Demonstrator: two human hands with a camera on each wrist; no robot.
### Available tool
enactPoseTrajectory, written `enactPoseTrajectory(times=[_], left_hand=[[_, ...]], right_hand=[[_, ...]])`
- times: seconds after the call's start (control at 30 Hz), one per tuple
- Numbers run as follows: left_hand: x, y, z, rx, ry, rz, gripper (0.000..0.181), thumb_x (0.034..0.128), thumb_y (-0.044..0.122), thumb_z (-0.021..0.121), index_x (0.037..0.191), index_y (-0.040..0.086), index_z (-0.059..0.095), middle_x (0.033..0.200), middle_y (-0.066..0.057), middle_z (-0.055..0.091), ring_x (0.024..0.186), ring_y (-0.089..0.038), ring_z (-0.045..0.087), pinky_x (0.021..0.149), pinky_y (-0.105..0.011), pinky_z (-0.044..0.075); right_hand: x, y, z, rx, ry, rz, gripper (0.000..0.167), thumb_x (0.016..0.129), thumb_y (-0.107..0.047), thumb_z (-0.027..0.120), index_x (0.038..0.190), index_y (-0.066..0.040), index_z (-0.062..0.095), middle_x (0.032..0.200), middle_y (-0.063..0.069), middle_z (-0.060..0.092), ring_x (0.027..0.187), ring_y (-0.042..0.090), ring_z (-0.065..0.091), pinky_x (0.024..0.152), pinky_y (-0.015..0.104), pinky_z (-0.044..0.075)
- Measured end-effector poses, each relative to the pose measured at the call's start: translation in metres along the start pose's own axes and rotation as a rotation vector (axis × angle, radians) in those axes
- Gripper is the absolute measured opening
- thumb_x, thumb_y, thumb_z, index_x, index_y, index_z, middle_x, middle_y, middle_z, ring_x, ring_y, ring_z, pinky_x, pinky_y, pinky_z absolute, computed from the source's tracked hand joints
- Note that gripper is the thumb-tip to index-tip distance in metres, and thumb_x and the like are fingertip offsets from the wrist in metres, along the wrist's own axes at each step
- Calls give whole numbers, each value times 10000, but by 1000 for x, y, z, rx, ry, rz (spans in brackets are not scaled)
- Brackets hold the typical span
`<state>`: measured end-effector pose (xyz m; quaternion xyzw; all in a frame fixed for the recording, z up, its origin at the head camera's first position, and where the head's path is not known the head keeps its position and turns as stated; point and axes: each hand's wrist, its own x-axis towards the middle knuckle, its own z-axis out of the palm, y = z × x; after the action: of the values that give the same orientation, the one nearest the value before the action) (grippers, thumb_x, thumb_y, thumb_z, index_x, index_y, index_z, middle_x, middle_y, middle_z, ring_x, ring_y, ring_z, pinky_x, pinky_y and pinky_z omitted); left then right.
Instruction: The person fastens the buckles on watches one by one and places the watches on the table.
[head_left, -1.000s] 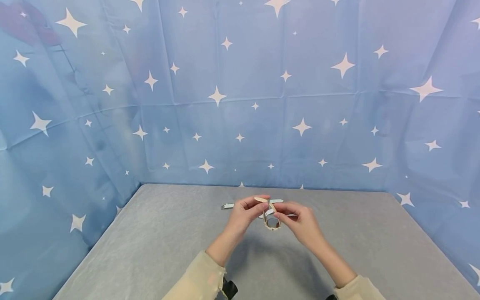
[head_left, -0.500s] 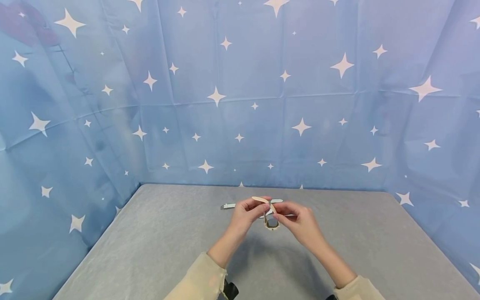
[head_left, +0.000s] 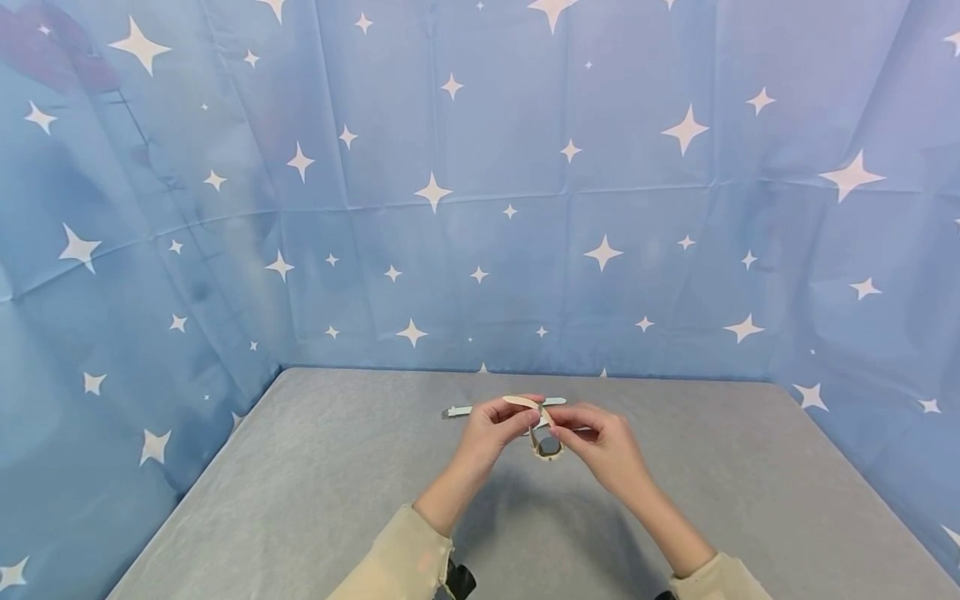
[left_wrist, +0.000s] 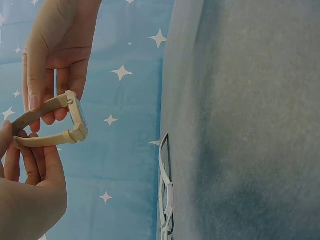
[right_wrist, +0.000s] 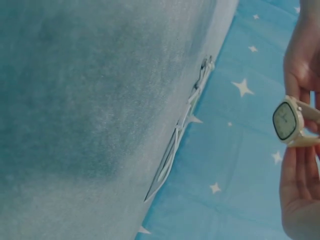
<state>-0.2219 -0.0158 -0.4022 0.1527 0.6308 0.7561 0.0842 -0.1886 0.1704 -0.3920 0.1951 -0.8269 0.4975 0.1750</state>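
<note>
Holding a cream watch (head_left: 550, 448) in both hands, I have it raised above the grey table (head_left: 337, 483), well in from the left and right edges. Its case sits on my near side; the strap (left_wrist: 47, 141) bends away to the far side in a loop, cream in one part, browner in the other, with a slim tail pointing left.

Neither hand is released: my left hand (head_left: 483, 433) pinches the strap between thumb and fingers, and my right hand (head_left: 606, 442) pinches it from the right, fingers bent just beside the left ones.

From my right wrist I can see the dial (right_wrist: 285, 121), dark-rimmed and squarish with rounded corners, facing me; my left wrist shows the case edge-on instead. White straps (head_left: 459, 412) lie on the table beyond my hands; my head view hides their middle, while the right wrist shows them stretched near the far edge, by the blue starry curtain (head_left: 480, 125).
</note>
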Motion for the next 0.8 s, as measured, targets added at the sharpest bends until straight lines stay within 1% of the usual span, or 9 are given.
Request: enactPoseTrajectory(times=[0.17, 0.3, 0.37, 0.5, 0.63, 0.8], left_hand=[[-2, -5, -1, 34, -31, 0, 310, 933, 182, 707, 1186, 1, 702, 1282, -128, 687, 1013, -49, 678, 973, -296, 546], [-1, -5, 0, 57, -44, 26, 282, 941, 159, 695, 1157, -21, 700, 1281, -104, 693, 1039, -44, 674, 966, -274, 543], [-1, -3, 0, 70, -39, 36, 267, 940, 148, 693, 1148, -20, 704, 1276, -103, 696, 1047, -47, 670, 942, -259, 543], [0, 1, 1, 93, -31, 50, 262, 939, 153, 695, 1141, -14, 709, 1272, -125, 694, 1059, -52, 660, 902, -240, 528], [1, 5, 0, 104, -29, 53, 278, 945, 162, 689, 1156, -20, 703, 1273, -151, 687, 1047, -48, 657, 909, -256, 536], [2, 9, -2, 117, -26, 39, 291, 947, 178, 689, 1174, -3, 705, 1246, -106, 709, 1046, -59, 661, 921, -282, 547]], right_hand=[[-3, 2, 1, -25, 4, -25, 201, 883, -110, 746, 1082, -100, 774, 986, 52, 754, 858, 45, 704, 749, 171, 580], [-2, 3, 1, -45, 8, -41, 206, 880, -87, 745, 1085, -86, 771, 987, 62, 755, 862, 57, 709, 757, 172, 580], [-1, 4, 1, -41, -2, -34, 208, 884, -84, 741, 1091, -78, 764, 989, 71, 759, 868, 61, 712, 767, 176, 580], [1, 5, -1, -9, -37, 5, 213, 893, -93, 735, 1105, -73, 748, 988, 89, 769, 878, 59, 718, 785, 182, 577], [1, 4, -3, 11, -58, 37, 215, 896, -100, 735, 1110, -82, 744, 989, 92, 771, 881, 58, 720, 794, 185, 577], [2, 2, -4, 16, -40, 22, 208, 894, -92, 736, 1101, -76, 752, 990, 112, 771, 870, 25, 710, 785, 175, 577]])
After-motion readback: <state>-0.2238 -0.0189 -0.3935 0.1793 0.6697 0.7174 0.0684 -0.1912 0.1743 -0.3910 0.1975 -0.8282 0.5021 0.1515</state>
